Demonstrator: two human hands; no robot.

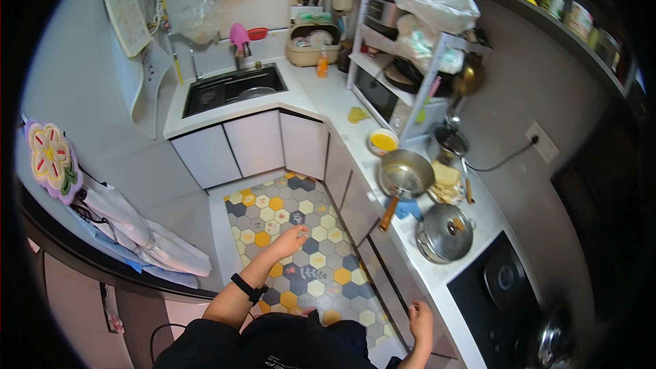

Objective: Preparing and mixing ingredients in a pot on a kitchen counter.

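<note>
My left hand hangs over the patterned hexagon floor mat, a black band on its wrist, its fingers loosely curled around nothing visible. Beside the cabinet fronts below the counter is my right hand, fingers bent and apparently holding nothing. A metal saucepan with a wooden handle rests on the counter near a blue cloth. Close by are a lidded glass-topped pot, a bowl of yellow liquid and a plate of bread-like slices.
A black cooktop lies right of my right hand. Across the room are a sink, a dish box and an orange bottle. A white rack stands on the counter. Cloths hang at the left wall.
</note>
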